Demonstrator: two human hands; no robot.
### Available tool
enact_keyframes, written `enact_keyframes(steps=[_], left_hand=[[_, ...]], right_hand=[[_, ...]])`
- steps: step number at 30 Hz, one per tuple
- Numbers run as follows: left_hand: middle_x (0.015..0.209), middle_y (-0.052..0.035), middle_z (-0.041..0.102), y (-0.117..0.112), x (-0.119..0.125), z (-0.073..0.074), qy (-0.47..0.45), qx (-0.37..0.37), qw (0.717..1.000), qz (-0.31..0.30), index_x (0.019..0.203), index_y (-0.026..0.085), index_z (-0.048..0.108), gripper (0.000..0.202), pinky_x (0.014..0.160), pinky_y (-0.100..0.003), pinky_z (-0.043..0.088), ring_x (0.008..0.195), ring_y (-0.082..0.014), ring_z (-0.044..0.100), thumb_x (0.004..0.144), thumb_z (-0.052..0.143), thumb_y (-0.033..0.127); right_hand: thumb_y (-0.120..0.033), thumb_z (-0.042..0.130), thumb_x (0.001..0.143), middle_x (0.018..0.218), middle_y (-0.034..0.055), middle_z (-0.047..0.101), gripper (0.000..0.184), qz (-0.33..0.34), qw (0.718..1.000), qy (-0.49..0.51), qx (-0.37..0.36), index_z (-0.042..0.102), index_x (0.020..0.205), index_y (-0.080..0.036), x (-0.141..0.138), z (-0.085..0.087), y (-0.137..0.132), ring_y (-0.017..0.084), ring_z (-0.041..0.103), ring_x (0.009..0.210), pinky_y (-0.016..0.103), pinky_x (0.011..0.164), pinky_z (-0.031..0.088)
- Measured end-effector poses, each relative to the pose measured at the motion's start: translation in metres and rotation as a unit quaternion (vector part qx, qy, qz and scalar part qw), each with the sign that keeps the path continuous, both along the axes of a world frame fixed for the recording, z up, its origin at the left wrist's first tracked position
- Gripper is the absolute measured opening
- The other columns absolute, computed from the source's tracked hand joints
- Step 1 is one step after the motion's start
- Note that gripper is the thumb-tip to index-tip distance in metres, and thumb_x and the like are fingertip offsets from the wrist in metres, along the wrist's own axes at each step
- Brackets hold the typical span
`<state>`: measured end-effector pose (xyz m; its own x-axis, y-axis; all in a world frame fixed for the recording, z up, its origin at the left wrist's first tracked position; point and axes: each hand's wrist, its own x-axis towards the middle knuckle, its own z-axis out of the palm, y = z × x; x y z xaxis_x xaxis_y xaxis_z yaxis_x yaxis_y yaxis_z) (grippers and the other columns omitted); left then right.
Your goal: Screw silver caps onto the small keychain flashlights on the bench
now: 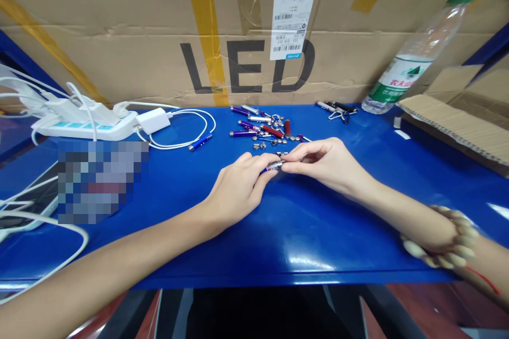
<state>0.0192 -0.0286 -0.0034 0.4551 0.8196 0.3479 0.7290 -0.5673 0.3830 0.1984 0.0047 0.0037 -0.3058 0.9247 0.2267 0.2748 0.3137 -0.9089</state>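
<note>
You had your left hand (234,183) and right hand (338,165) close together, fingertips of both pinched on a small blue-and-silver tube (273,166) over the middle of the blue table (246,254). Just beyond your fingers lay purple tubes (244,134) and red tubes (287,127) among small round metal pieces (256,146); a plastic bottle (407,71) stood beside an open box (453,124), farther right

We can pass over bare blue tabletop (278,243) between the forearms (159,246) and right of the right hand (338,167). Past the left hand (238,183), scattered small tubes (249,126) block us, then the carton wall (139,26). Left: power strip (85,128), white cables (24,214). Far right: bottle (400,77), open box (453,122).
</note>
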Motion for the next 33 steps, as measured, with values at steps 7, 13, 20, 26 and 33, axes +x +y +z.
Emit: enact_keyframes(steps=[7, 13, 20, 26, 33], left_hand=[[0.103, 0.0006, 0.062, -0.0001, -0.0014, -0.0028, -0.027, -0.009, 1.000, 0.002, 0.107, 0.023, 0.050, 0.022, 0.080, -0.029, 0.045, 0.092, -0.0158, 0.057, 0.089, 0.037, 0.024], [0.101, -0.0013, 0.062, -0.0025, -0.0015, -0.0045, -0.031, 0.022, 0.999, 0.015, 0.105, 0.021, 0.052, 0.022, 0.082, -0.030, 0.045, 0.095, -0.0165, 0.056, 0.089, 0.037, 0.022], [0.104, -0.0019, 0.061, -0.0029, -0.0012, -0.0051, -0.043, 0.045, 0.998, 0.013, 0.104, 0.020, 0.051, 0.020, 0.083, -0.030, 0.045, 0.095, -0.0159, 0.056, 0.089, 0.037, 0.020], [0.100, -0.0017, 0.062, -0.0042, -0.0016, -0.0048, -0.035, 0.022, 0.999, 0.012, 0.100, 0.020, 0.049, 0.017, 0.079, -0.030, 0.046, 0.093, -0.0167, 0.057, 0.089, 0.037, 0.022], [0.094, -0.0034, 0.063, -0.0067, -0.0028, -0.0040, -0.013, -0.018, 1.000, -0.007, 0.095, 0.019, 0.042, 0.010, 0.061, -0.027, 0.046, 0.079, -0.0193, 0.063, 0.089, 0.035, 0.024]], right_hand=[[-0.033, 0.073, 0.058, 0.078, 0.0048, 0.070, 0.025, 0.021, 0.999, -0.009, 0.037, 0.071, 0.077, -0.017, 0.0010, -0.0067, -0.0006, 0.020, 0.065, 0.071, 0.029, 0.061, 0.053], [-0.034, 0.072, 0.061, 0.079, 0.0035, 0.070, 0.021, 0.031, 0.998, 0.009, 0.048, 0.072, 0.076, -0.019, -0.0005, -0.0084, -0.0017, 0.020, 0.065, 0.076, 0.031, 0.069, 0.053], [-0.033, 0.072, 0.061, 0.075, 0.0035, 0.070, 0.019, 0.029, 0.995, 0.015, 0.098, 0.071, 0.073, -0.018, -0.0040, -0.0055, -0.0040, 0.019, 0.064, 0.073, 0.031, 0.068, 0.051], [-0.030, 0.072, 0.062, 0.073, 0.0036, 0.069, 0.014, 0.032, 0.992, 0.019, 0.120, 0.071, 0.070, -0.018, -0.0050, -0.0078, -0.0048, 0.017, 0.063, 0.070, 0.029, 0.064, 0.050], [-0.028, 0.070, 0.065, 0.073, 0.0023, 0.068, 0.007, 0.072, 0.984, 0.009, 0.164, 0.071, 0.066, -0.022, 0.0000, -0.0039, -0.0048, 0.015, 0.061, 0.069, 0.029, 0.066, 0.050]])
